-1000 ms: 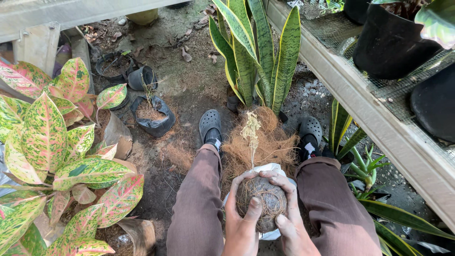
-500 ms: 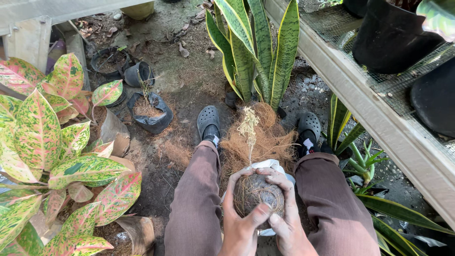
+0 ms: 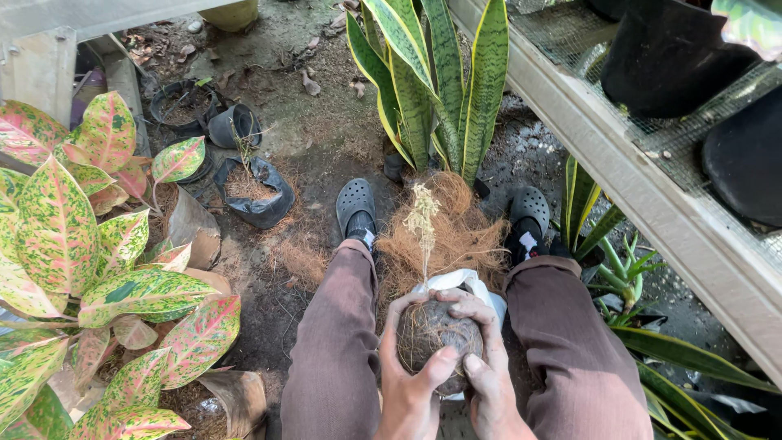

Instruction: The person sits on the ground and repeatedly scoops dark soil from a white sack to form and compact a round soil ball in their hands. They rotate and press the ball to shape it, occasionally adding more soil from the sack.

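Both my hands cup a round brown ball of soil and fibre [image 3: 430, 336] held between my knees. My left hand [image 3: 405, 379] wraps its left side, thumb across the front. My right hand [image 3: 486, 367] covers the right side, fingers curled over the top. A thin pale dried stalk [image 3: 423, 218] rises from the ball. A white plastic bag [image 3: 456, 283] lies just behind the ball. Beyond it sits a heap of brown coconut fibre [image 3: 456, 236] on the ground between my grey clogs [image 3: 356, 204].
A tall striped snake plant [image 3: 440, 81] stands ahead. Pink-and-green leafy plants [image 3: 90, 269] crowd the left. Black pots and a soil-filled black bag [image 3: 252, 189] lie on the dirt. A mesh bench [image 3: 652, 163] with black pots runs along the right.
My view has shifted slightly. My hands have turned the ball a little and my fingers have moved over its top.
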